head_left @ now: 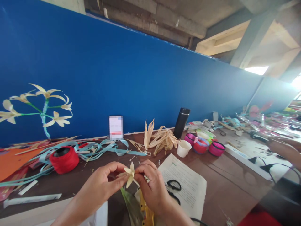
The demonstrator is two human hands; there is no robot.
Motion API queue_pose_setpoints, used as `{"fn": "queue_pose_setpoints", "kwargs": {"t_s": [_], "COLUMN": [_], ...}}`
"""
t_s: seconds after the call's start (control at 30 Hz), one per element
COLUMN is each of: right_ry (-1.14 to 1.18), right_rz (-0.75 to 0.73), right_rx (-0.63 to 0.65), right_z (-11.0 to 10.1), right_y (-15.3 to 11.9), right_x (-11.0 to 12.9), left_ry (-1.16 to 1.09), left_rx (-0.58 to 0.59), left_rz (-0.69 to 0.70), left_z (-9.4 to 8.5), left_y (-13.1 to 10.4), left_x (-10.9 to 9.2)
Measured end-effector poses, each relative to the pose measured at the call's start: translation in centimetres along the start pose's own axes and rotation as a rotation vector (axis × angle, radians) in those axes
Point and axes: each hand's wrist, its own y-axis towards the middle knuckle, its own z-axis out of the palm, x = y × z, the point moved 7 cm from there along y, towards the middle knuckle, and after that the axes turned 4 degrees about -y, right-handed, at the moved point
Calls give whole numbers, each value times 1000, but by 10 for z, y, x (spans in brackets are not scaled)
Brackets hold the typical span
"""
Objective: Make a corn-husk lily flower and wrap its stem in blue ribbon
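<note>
Between my two hands is a small pale corn-husk flower (130,174) with several pointed petals. My left hand (101,185) pinches it from the left, thumb and index finger closed on it. From the other side, my right hand (151,183) grips a petal or the base of the flower; the exact spot is hidden by the fingers. Under my right wrist lies a yellow tool (147,213), mostly covered, possibly a glue gun. A green husk leaf (130,204) lies beside it. Black-handled scissors (174,185) rest on a printed sheet (192,191), partly behind my right hand.
A finished husk-flower stem (44,113) stands at left, near a red spool (64,159) and blue ribbon (101,149). Dried husks (162,141), a black bottle (182,123), a white cup (183,148) and a power strip (248,161) line the back. Another person's hand (284,149) shows at right.
</note>
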Motion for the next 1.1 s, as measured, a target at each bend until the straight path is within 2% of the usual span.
{"fn": "queue_pose_setpoints", "kwargs": {"t_s": [0.13,0.27,0.4,0.87,1.1], "right_ry": [21,22,22,-53,-17], "right_rz": [1,-19,-50,-143,-157], "right_rx": [-12,-7,8,75,121], "right_z": [-1,-1,1,2,1], "right_y": [2,1,-1,1,0], "right_x": [-1,-1,1,10,14], "left_ry": [28,82,131,148,161], "left_rx": [-59,-108,-112,-92,-92], "left_rz": [-10,97,146,52,37], "left_z": [-9,-12,-10,-5,-5], "left_y": [-1,-1,-2,-4,-3], "left_x": [0,-8,-9,-8,-16]}}
